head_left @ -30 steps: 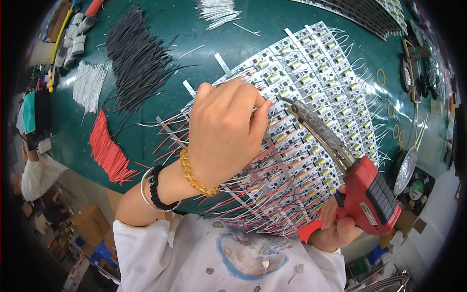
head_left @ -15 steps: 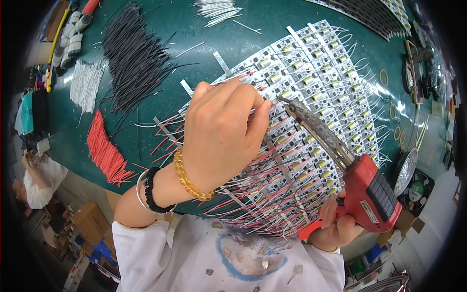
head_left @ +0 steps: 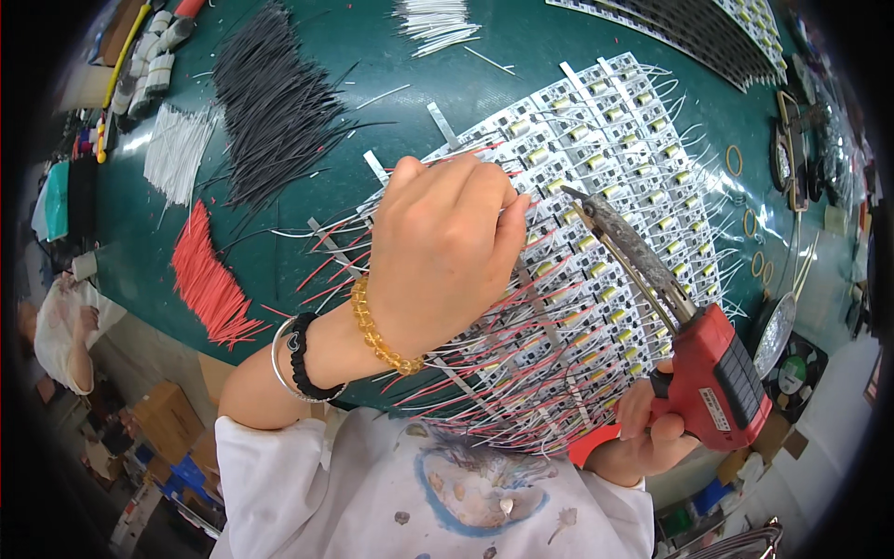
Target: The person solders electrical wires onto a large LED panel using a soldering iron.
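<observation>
My left hand (head_left: 445,233) is over the upper left part of a sheet of small white circuit boards (head_left: 619,140), its thumb and fingers pinched together. What sits in the pinch is hidden by the hand. Lower right, my right hand (head_left: 652,424) is wrapped round the handle of a red soldering gun (head_left: 712,382). The gun's dark tip points up and left over the boards, a short gap from my left fingertips. Yellow components dot the boards, and red wires (head_left: 466,401) and white wires trail from their edges.
On the green table lie a pile of black wires (head_left: 275,112), white wires (head_left: 177,154) and red wires (head_left: 214,279). Another white bundle (head_left: 438,23) is at the back. More board sheets (head_left: 680,33) stand far right. Another person (head_left: 70,331) is at the left edge.
The soldering gun's tip has drawn slightly right, away from my left fingertips. My left hand remains pinched over the boards. The whole view has shifted a little.
</observation>
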The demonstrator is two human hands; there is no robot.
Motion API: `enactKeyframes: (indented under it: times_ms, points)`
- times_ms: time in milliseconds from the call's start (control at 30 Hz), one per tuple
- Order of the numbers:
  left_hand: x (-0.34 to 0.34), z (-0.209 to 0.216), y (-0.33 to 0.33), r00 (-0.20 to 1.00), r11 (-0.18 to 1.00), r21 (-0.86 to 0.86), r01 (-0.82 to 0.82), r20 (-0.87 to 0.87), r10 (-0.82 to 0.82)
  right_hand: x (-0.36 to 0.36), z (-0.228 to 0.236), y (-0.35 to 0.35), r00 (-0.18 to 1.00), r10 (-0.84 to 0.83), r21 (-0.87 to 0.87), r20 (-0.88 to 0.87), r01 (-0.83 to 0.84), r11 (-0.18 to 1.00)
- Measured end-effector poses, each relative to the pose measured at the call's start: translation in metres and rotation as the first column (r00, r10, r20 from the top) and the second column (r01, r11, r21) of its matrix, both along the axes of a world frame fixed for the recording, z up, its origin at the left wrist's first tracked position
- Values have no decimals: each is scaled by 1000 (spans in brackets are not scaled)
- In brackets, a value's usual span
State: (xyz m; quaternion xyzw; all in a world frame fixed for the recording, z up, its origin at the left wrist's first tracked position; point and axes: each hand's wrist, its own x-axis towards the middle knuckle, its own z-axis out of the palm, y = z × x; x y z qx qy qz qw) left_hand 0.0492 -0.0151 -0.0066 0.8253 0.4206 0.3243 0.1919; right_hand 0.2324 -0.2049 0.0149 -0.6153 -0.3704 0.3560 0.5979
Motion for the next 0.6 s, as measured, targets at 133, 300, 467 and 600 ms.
enactKeyframes:
  times_ms: [133, 300, 467, 600]
  points:
    - [2, 1, 0, 1000, 1000, -11, 3, 10, -3, 2, -3, -6, 999, -19, 26, -43, 20, 999]
    - [1, 2, 0, 1000, 1000, 12, -1, -7, 1, 4, 0, -9, 997, 10, 10, -72, -10, 1000]
    - [-11, 25, 11, 998, 975, 219, 41, 42, -51, 6, 5, -17, 995, -52, 23, -82, 54, 998]
    - [-7, 31, -10, 1000, 997, -76, 7, -5, -7, 2, 5, -17, 998, -52, 11, -43, 53, 999]
